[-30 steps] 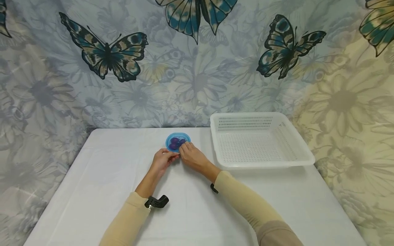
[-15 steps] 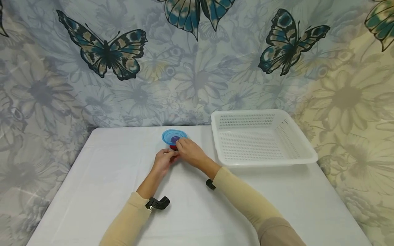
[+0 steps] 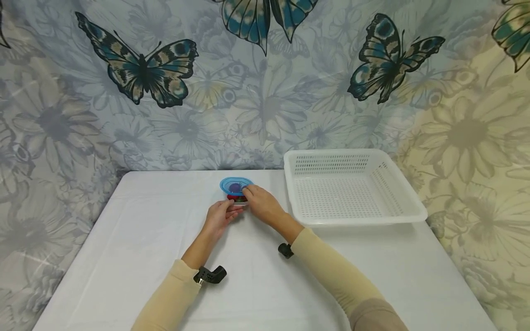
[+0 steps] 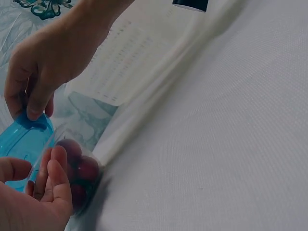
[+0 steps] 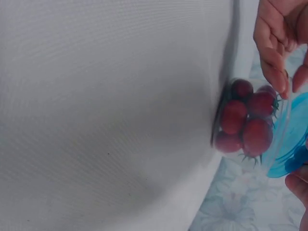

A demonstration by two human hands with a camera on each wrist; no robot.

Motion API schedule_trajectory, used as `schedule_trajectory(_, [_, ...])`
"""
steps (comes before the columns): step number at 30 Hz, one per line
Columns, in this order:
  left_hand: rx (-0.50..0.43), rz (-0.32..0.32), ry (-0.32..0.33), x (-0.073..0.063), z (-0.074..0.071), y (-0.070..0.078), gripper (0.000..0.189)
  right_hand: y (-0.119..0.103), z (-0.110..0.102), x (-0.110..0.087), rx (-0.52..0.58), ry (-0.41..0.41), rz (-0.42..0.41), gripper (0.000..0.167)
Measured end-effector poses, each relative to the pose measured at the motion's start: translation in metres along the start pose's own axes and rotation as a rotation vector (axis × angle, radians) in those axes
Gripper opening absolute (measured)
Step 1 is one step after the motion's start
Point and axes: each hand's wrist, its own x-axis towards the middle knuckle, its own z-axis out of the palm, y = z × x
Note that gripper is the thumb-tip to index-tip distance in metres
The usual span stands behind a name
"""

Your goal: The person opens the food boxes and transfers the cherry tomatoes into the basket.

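A clear plastic tub (image 5: 240,154) of red cherry tomatoes (image 5: 257,137), some with green stems, stands near the table's far edge. Its blue lid (image 3: 225,186) is tilted up at the back, apart from the tub at the front. My right hand (image 3: 265,206) pinches the lid's right edge between thumb and fingers. At the tub's front left, my left hand (image 3: 218,219) holds the rim, fingers against the clear wall and thumb on the lid side. Through the lid, dark round tomatoes show in the head view.
A large white perforated basket (image 3: 356,218) stands to the right of the tub. White cloth covers the table (image 3: 124,257). A butterfly-patterned curtain (image 3: 265,115) hangs behind the far edge.
The lid, flat over the tub one second ago, has come up and tilted back with my right hand, baring the red tomatoes at the front. My left hand has stayed at the rim, its fingers straightening.
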Motion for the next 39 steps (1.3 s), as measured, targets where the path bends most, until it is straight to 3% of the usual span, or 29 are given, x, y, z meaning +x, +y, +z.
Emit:
schedule_trajectory(16, [-0.012, 0.003, 0.051, 0.005, -0.005, 0.002, 0.016, 0.004, -0.019, 0.002, 0.125, -0.050, 0.113, 0.024])
schedule_trajectory(25, [-0.016, -0.009, 0.043, 0.003, -0.008, 0.002, 0.014, 0.004, -0.028, 0.000, 0.166, -0.033, 0.122, 0.017])
schedule_trajectory(39, [0.037, -0.002, 0.014, -0.001, -0.010, 0.006, 0.015, 0.006, -0.055, -0.010, 0.349, 0.043, 0.149, 0.014])
